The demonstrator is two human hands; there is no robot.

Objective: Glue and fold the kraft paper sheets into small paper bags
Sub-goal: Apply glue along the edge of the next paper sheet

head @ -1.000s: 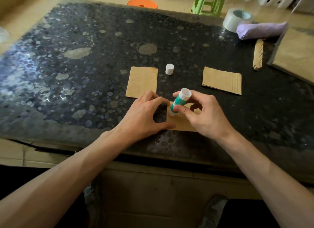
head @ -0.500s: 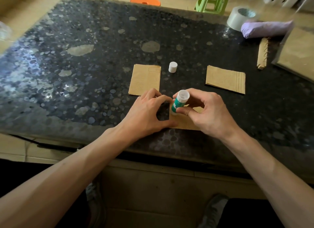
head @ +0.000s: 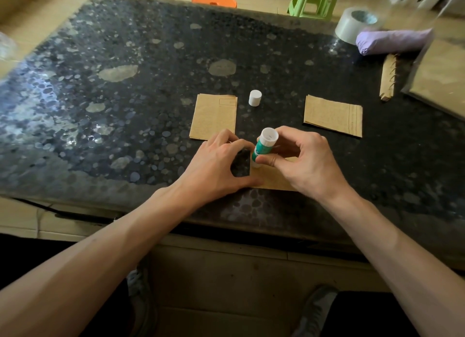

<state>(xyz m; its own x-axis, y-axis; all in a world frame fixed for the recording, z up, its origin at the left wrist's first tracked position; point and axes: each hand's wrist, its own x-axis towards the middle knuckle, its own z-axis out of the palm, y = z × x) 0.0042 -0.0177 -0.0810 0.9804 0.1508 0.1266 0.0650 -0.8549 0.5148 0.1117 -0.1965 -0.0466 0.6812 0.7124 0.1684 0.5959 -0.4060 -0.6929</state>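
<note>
- Just above centre I see a white cap (head: 255,98) standing between a folded kraft piece (head: 214,116) and a kraft stack (head: 332,115). A tape roll (head: 354,24) sits upper right on the speckled table (head: 125,110).
- The kraft sheet (head: 274,179) lies flat at the table's near edge, mostly hidden under both hands.
- The left hand (head: 216,168) pins the sheet's left edge with curled fingers and thumb. The right hand (head: 309,163) pinches the uncapped glue stick (head: 264,145), tip down on the sheet.
</note>
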